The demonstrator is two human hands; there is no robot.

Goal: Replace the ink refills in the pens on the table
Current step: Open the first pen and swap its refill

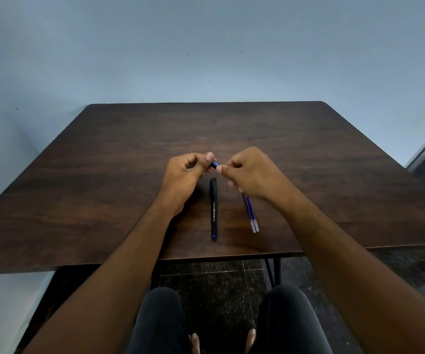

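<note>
A dark blue pen (215, 164) is held in the air above the middle of the table (308, 154), gripped at both ends so that only a short stretch of barrel with white lettering shows between the two hands. The left hand (184, 175) has its fingers curled round the pen's left part, the thumb lying on top with its nail turned up. The right hand (251, 172) pinches the pen's other end between thumb and forefinger, and its remaining fingers are curled in toward the palm. How much of the pen lies hidden inside each hand cannot be told.

Just below the hands a second pen (214, 208), black with white lettering along its barrel and a blue tip at its near end, lies flat on the wood, pointing roughly straight toward the person. To its right, apart from it, two blue ink refills (251, 215) lie side by side and touching, slanting slightly, their clear ends nearest the person; their far ends pass under the right hand and are hidden there.

The table is dark brown wood grain with rounded far corners and stands against a pale blue-grey wall (206, 47). Below its near edge thin black legs (274, 272) of the table, a dark speckled floor (219, 297), the person's knees in dark trousers (290, 320) and bare toes show.
</note>
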